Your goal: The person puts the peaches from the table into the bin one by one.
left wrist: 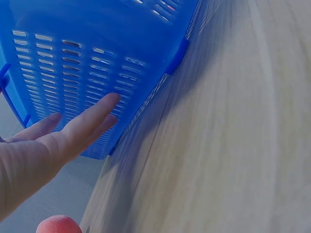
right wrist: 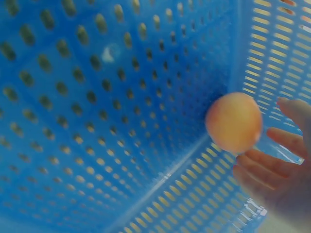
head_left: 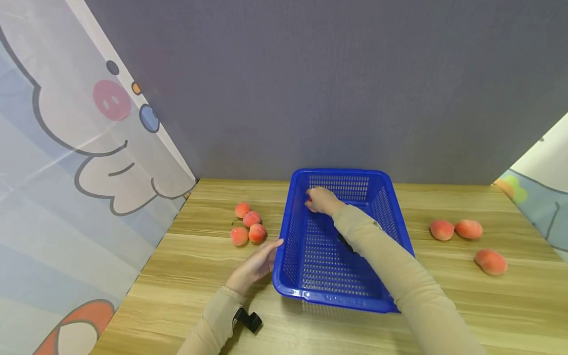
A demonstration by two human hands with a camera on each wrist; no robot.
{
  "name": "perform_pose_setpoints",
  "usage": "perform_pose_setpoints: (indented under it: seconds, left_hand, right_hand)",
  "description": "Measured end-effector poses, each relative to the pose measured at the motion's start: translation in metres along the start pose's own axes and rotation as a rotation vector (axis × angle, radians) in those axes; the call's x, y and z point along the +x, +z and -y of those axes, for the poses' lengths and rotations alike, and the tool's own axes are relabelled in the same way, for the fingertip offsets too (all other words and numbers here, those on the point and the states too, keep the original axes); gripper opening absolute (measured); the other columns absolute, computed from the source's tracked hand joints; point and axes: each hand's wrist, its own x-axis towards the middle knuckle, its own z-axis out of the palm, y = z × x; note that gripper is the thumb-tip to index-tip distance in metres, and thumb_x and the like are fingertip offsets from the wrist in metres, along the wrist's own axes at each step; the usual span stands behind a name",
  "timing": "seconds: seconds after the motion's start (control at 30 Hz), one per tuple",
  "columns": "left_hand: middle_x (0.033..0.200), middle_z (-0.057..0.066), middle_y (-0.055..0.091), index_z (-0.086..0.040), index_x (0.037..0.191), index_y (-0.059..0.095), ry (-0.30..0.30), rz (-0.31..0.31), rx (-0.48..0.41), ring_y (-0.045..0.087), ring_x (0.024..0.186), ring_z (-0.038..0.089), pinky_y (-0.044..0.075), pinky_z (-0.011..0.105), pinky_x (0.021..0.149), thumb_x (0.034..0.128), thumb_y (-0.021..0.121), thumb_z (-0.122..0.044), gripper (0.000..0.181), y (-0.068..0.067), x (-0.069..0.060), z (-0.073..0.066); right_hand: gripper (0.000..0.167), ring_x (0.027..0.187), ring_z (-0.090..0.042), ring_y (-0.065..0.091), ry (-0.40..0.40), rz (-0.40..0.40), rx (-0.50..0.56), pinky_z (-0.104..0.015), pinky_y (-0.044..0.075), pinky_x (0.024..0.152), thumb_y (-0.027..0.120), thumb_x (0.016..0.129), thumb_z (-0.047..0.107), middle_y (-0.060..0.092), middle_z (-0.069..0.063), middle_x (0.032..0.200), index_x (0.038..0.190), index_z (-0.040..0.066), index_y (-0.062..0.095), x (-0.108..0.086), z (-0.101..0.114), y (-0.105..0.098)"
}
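A blue plastic basket (head_left: 341, 298) with slotted walls stands on the wooden table. My left hand (head_left: 259, 264) is at its left side, thumb at the rim. In the left wrist view, its extended fingers (left wrist: 92, 119) lie by the outer wall. Inside the basket, my right hand (head_left: 324, 201) reaches toward the far left corner. The right wrist view has a peach (right wrist: 234, 122) in that corner, just off the fingertips of the right hand (right wrist: 279, 170). Those fingers are spread and not curled round it.
Several peaches (head_left: 251, 218) lie in a cluster left of the basket, one by a thin stem. Three more, among them a peach (head_left: 491, 262), lie to the right. A grey panel (head_left: 333, 88) rises behind the table, and a cartoon-printed cloth (head_left: 80, 197) hangs at the left.
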Motion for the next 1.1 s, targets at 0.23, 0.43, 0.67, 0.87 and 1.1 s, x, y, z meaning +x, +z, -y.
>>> perform_pose_setpoints:
  seconds: [0.23, 0.43, 0.67, 0.87, 1.1]
  left_hand:
    - [0.091, 0.0, 0.063, -0.01, 0.105, 0.051, 0.005, 0.018, 0.003, 0.06, 0.08, 0.01, 0.049, 0.025, 0.071, 0.0952, 0.036, -0.021, 0.022, -0.001, 0.002, 0.001]
    - [0.091, -0.001, 0.063, -0.011, 0.105, 0.052, 0.003, 0.021, 0.007, 0.06, 0.081, 0.01, 0.049, 0.025, 0.071, 0.0949, 0.037, -0.022, 0.021, 0.0, 0.002, 0.001]
    - [0.092, -0.002, 0.063, -0.01, 0.106, 0.05, -0.011, 0.012, 0.014, 0.06, 0.082, 0.01, 0.048, 0.025, 0.072, 0.0952, 0.036, -0.022, 0.022, 0.0, 0.002, 0.0]
    - [0.091, -0.001, 0.064, -0.009, 0.107, 0.051, -0.011, 0.014, 0.0, 0.06, 0.081, 0.01, 0.049, 0.025, 0.072, 0.0953, 0.035, -0.021, 0.023, 0.001, 0.001, -0.001]
    - [0.09, -0.001, 0.064, -0.01, 0.105, 0.052, -0.003, 0.016, 0.001, 0.06, 0.081, 0.01, 0.049, 0.025, 0.071, 0.0948, 0.036, -0.022, 0.022, -0.001, 0.0, 0.0]
  right_hand:
    - [0.039, 0.116, -0.032, 0.044, 0.037, 0.059, -0.02, -0.041, 0.033, 0.098, 0.053, 0.088, 0.017, 0.049, -0.02, 0.123, 0.121, -0.005, 0.049, -0.015, 0.018, -0.031]
    - [0.039, 0.115, -0.032, 0.045, -0.01, 0.081, -0.077, -0.04, 0.035, 0.097, 0.053, 0.088, 0.018, 0.05, -0.02, 0.123, 0.12, -0.004, 0.049, -0.028, 0.027, -0.051]
    - [0.041, 0.117, -0.033, 0.042, -0.035, 0.108, -0.106, -0.042, 0.033, 0.098, 0.055, 0.087, 0.021, 0.05, -0.017, 0.123, 0.121, -0.001, 0.05, -0.039, 0.034, -0.072]
    - [0.042, 0.119, -0.032, 0.04, -0.076, 0.108, -0.064, -0.043, 0.032, 0.099, 0.053, 0.088, 0.021, 0.047, -0.017, 0.127, 0.124, -0.002, 0.048, -0.051, 0.038, -0.091]
    - [0.044, 0.119, -0.032, 0.041, -0.099, 0.079, -0.03, -0.044, 0.031, 0.099, 0.052, 0.089, 0.024, 0.048, -0.016, 0.126, 0.125, 0.0, 0.047, -0.068, 0.035, -0.112]
